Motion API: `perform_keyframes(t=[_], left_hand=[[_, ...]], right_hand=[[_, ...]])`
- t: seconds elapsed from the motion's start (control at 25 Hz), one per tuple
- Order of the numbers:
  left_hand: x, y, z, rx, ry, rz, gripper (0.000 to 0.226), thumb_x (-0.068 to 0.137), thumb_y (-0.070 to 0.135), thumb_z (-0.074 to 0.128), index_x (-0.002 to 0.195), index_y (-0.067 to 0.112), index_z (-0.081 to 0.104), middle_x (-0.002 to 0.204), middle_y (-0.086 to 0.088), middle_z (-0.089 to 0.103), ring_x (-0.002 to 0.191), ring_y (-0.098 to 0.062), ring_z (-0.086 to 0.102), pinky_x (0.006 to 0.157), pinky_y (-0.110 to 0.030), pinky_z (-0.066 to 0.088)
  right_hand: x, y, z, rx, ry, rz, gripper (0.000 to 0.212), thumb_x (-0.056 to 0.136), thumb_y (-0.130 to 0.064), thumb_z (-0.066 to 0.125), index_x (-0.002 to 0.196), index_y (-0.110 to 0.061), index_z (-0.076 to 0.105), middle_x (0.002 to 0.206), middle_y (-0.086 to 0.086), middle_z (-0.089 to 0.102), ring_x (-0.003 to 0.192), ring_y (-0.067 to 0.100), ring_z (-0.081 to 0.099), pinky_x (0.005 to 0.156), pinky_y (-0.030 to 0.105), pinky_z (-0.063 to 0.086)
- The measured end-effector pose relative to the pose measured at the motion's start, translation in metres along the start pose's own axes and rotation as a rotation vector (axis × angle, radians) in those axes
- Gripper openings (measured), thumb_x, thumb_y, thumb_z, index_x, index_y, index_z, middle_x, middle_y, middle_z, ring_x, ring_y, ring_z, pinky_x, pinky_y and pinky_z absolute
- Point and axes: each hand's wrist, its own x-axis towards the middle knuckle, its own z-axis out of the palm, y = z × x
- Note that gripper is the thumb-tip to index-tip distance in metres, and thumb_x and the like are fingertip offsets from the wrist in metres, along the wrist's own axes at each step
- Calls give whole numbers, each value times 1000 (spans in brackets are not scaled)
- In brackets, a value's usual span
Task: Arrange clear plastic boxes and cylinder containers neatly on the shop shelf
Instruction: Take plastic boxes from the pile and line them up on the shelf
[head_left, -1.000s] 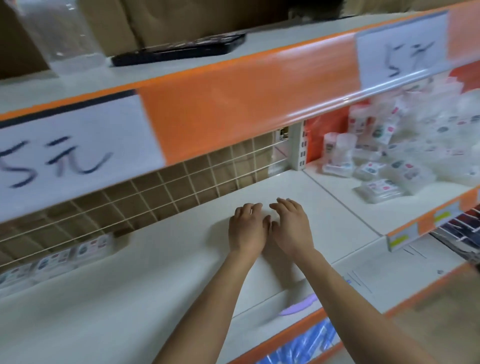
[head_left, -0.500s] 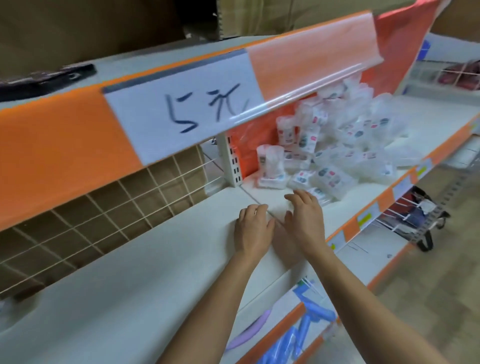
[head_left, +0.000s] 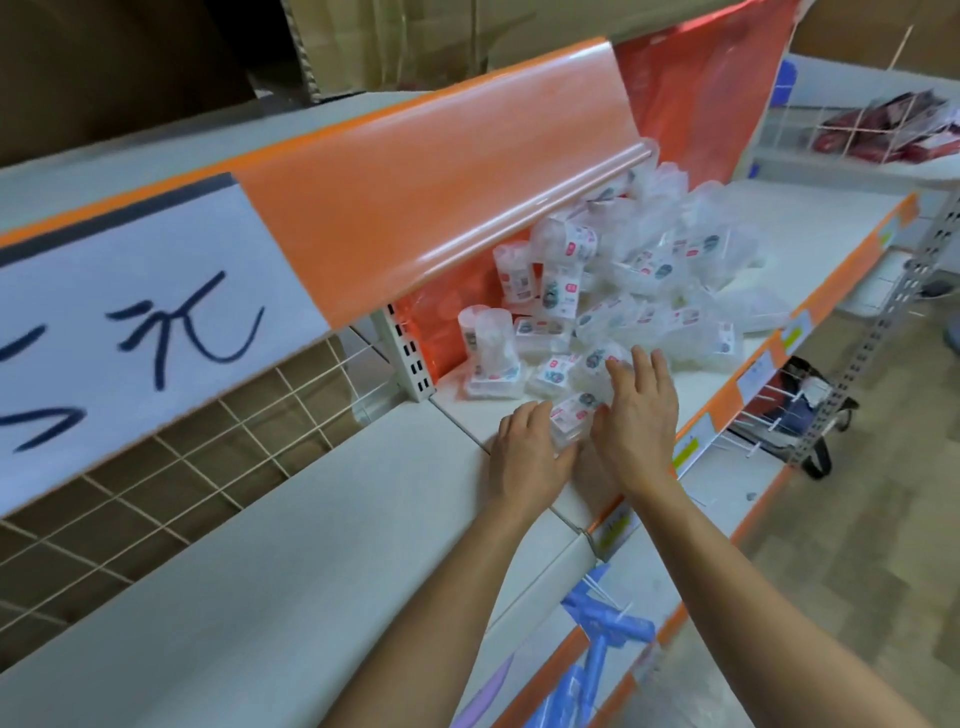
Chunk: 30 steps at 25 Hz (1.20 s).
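A loose heap of clear plastic boxes and cylinder containers (head_left: 639, 291) with small labels fills the right bay of the white shelf (head_left: 311, 545). Two cylinders (head_left: 488, 338) stand upright at the heap's left edge by the upright post. One clear plastic box (head_left: 571, 415) lies at the near edge of the heap, between my hands. My left hand (head_left: 530, 452) has its fingers curled against that box's left side. My right hand (head_left: 641, 415) lies palm down with fingers apart over the box's right side and its neighbours.
An orange price strip (head_left: 441, 192) with a handwritten white sign (head_left: 145, 322) overhangs the shelf. Behind the left bay is a wire grid back (head_left: 182, 467). Blue items (head_left: 602, 634) hang below. Red packs (head_left: 883, 130) sit in a wire rack at the far right.
Both hands slid right along the shelf from the bare left bay to the heap's near edge. The view swung right with them. My left hand now touches a clear box.
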Motion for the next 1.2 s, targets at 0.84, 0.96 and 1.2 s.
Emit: perform_keyframes(t=[0.84, 0.96, 1.2], left_hand=[[-61, -73, -65, -20, 299, -272, 54, 78, 41, 70, 124, 14, 58, 122, -5, 58, 112, -24, 51, 89, -31, 43], [-89, -98, -86, 27, 327, -398, 56, 80, 45, 67, 127, 18, 55, 127, -1, 55, 115, -21, 49, 91, -31, 44], [-152, -142, -126, 92, 451, -594, 53, 82, 44, 64, 127, 19, 54, 129, -1, 53, 119, -21, 46, 92, -30, 40]], right_hand=[[-56, -79, 20, 318, -145, -30, 44, 82, -1, 57, 125, -10, 54, 143, 13, 36, 130, 32, 28, 105, 31, 25], [-78, -109, 27, 357, -225, -85, 44, 82, -3, 58, 125, -10, 54, 142, 13, 36, 129, 32, 29, 105, 31, 25], [-125, -167, 43, 427, -384, -229, 43, 80, -4, 60, 123, -9, 56, 141, 13, 39, 128, 33, 33, 104, 33, 29]])
